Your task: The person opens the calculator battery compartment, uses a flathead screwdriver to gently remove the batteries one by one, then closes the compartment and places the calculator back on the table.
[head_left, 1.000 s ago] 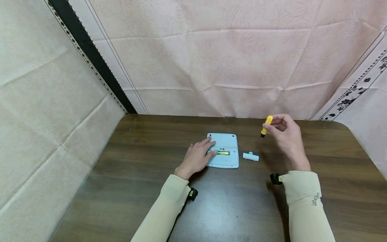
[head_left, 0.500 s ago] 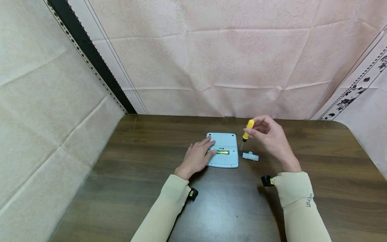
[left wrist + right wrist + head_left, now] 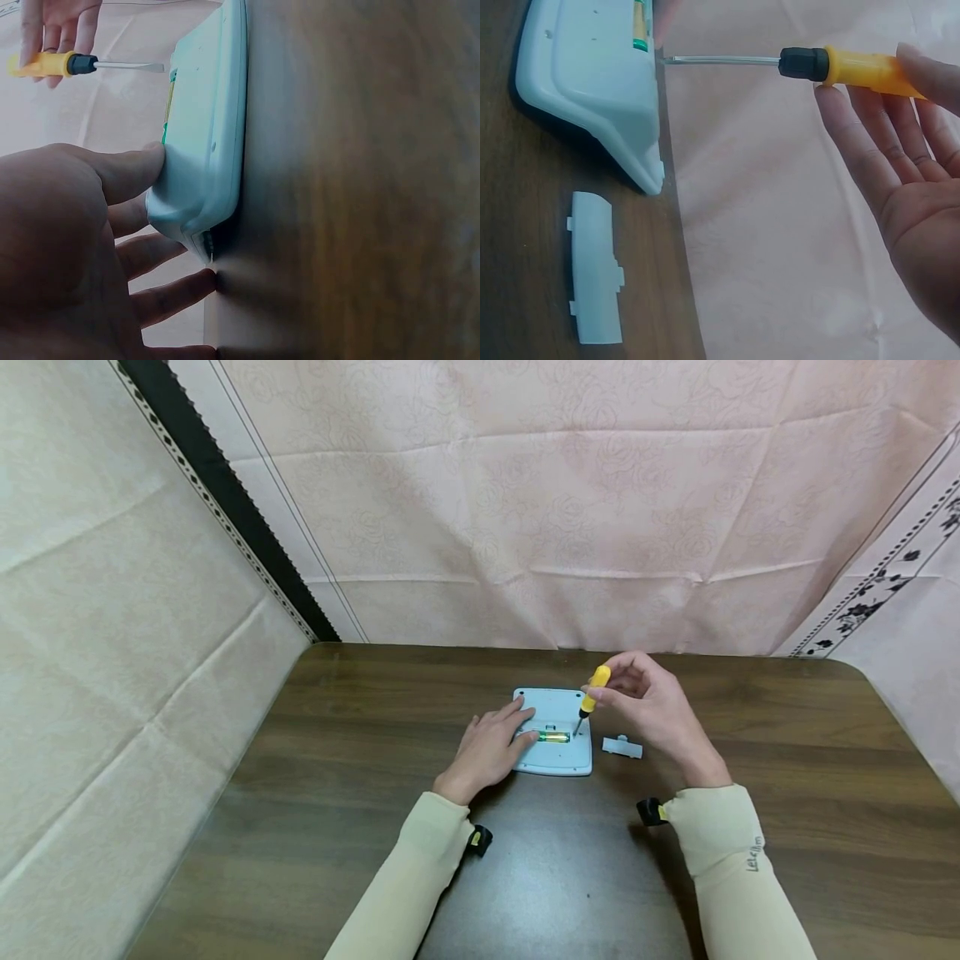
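Note:
A light blue, calculator-like device (image 3: pixel 553 760) lies back up on the table, its battery slot uncovered. Inside the slot sits a green-and-gold battery (image 3: pixel 555 737). My left hand (image 3: pixel 486 750) rests on the device's left side with fingers spread, the thumb beside the battery. Between thumb and fingers, my right hand (image 3: pixel 648 706) pinches the yellow handle of a screwdriver (image 3: pixel 597 681). Its flat metal tip points down at the right end of the slot; in the left wrist view the screwdriver (image 3: pixel 129 66) appears close to the device, and contact cannot be told.
A small light blue battery cover (image 3: pixel 622 747) with tabs lies on the table just right of the device. The brown wooden table (image 3: pixel 360 777) meets a pale patterned cloth (image 3: pixel 525 527) hanging behind it. Another cloth (image 3: pixel 135 635) is at the left.
My right hand has brought the screwdriver leftward, from right of the battery cover to over the device, its tip now lower. The left hand and the device have stayed in place.

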`<state>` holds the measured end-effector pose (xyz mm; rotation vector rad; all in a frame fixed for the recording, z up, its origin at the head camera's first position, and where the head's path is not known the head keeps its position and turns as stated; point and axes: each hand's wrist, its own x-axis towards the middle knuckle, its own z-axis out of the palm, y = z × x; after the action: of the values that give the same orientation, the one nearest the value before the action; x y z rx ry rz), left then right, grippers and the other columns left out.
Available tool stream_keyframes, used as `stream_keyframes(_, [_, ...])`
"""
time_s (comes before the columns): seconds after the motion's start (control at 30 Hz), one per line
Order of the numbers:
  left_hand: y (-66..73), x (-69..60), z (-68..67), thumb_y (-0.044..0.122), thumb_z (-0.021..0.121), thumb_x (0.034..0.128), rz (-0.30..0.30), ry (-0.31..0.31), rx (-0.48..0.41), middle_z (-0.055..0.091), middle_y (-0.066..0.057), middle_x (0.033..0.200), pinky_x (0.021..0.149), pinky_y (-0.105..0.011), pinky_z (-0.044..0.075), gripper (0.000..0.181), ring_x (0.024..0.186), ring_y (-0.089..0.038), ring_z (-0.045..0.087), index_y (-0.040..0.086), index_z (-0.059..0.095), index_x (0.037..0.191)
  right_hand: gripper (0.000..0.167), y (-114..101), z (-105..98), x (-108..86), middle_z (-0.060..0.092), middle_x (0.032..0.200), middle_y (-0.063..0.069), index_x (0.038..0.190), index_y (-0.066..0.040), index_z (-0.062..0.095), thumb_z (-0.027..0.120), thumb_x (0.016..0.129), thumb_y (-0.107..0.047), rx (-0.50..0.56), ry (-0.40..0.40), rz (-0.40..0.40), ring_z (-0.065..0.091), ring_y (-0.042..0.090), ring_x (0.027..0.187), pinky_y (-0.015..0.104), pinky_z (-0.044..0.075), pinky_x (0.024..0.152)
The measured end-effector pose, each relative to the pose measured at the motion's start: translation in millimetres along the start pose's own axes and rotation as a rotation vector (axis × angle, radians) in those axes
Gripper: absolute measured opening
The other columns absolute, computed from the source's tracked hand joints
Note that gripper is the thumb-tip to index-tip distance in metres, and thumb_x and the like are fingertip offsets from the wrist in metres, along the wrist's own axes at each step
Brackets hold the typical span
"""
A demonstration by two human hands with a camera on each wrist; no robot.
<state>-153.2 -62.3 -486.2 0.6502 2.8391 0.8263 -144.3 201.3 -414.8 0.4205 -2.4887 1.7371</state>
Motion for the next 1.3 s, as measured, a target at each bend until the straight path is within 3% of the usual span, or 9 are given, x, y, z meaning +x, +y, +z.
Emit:
stream_keyframes(0.5, [1.1, 0.7, 0.2, 0.039, 0.051, 0.1136, -0.004, 0.0, 0.002, 0.033, -0.002, 0.172, 0.122, -0.068, 0.02, 0.051, 0.153, -0.034, 0.038, 0.018, 0.051, 0.16, 0.038, 5.6, 6.4, 2.5, 0.072, 0.112, 0.013, 0.122, -0.003, 0.06, 0.083, 0.096, -0.019, 0.0, -0.018, 0.019, 0.071, 0.025, 0.097, 0.025, 0.059, 0.08])
stream_keyframes(0.77, [0.9, 0.0, -0.2, 0.039, 0.052, 0.1133, -0.011, 0.001, 0.005, 0.033, -0.001, 0.172, 0.122, -0.068, 0.019, 0.051, 0.152, -0.033, 0.038, 0.018, 0.052, 0.16, 0.038, 6.7, 6.2, 2.2, 0.072, 0.112, 0.015, 0.122, -0.001, 0.058, 0.082, 0.097, -0.017, 0.017, -0.014, 0.016, 0.072, 0.037, 0.098, 0.032, 0.062, 0.082])
stream_keyframes(1.3, [1.2, -0.3, -0.7, 0.039, 0.052, 0.1131, -0.01, 0.001, -0.004, 0.033, -0.002, 0.172, 0.122, -0.069, 0.019, 0.051, 0.152, -0.034, 0.038, 0.018, 0.052, 0.159, 0.039, 6.1, 7.3, 1.6, 0.072, 0.112, 0.015, 0.122, -0.001, 0.059, 0.083, 0.096, -0.017, -0.007, 0.018, 0.007, 0.073, 0.021, 0.094, 0.024, 0.06, 0.081])
